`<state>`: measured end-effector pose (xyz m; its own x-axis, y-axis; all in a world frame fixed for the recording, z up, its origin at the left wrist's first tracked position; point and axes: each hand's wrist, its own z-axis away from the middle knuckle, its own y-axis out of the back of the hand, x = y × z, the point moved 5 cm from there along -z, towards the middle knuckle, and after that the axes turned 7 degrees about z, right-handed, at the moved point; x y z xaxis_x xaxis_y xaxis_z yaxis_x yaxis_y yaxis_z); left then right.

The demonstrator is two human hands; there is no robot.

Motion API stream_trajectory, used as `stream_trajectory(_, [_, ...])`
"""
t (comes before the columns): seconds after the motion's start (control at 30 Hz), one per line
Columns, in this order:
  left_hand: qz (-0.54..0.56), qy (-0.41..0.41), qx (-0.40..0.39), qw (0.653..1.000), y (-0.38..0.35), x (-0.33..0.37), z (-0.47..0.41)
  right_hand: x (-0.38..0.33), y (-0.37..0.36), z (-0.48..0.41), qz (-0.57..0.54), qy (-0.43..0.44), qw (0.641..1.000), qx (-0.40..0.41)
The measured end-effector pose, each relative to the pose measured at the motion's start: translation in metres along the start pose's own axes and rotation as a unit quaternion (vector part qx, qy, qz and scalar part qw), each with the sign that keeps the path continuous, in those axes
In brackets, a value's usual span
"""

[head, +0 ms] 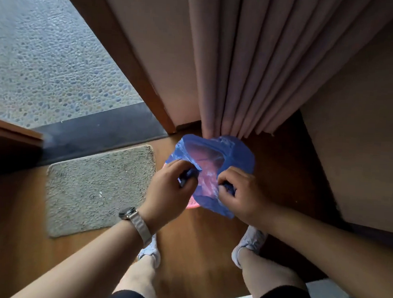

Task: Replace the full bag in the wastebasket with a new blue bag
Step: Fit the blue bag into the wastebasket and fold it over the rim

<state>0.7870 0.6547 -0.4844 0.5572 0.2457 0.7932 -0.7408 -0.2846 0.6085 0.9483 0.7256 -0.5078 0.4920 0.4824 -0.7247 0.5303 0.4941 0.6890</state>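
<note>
A blue plastic bag (236, 156) is spread over a pink wastebasket (191, 205) on the wooden floor, just below the curtain. Only a sliver of the basket's pink rim shows at the near side; pink shows through the bag's inside. My left hand (167, 191) pinches a bunched edge of the bag on the left side of the opening. My right hand (243, 195) grips another bunched edge on the right side. The bag's far edge is folded over the basket's rim. I see no full bag.
A grey-beige mat (96, 188) lies on the floor to the left. A pink curtain (253, 71) hangs right behind the basket. A wooden door frame (118, 52) and dark threshold (100, 131) lead to pebbled ground outside. My feet in light shoes stand close before the basket.
</note>
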Motion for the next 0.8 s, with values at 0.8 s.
stream_trajectory(0.8, [0.150, -0.055, 0.107, 0.981, -0.048, -0.126, 0.131, -0.011, -0.153, 0.083, -0.053, 0.110, 0.989, 0.087])
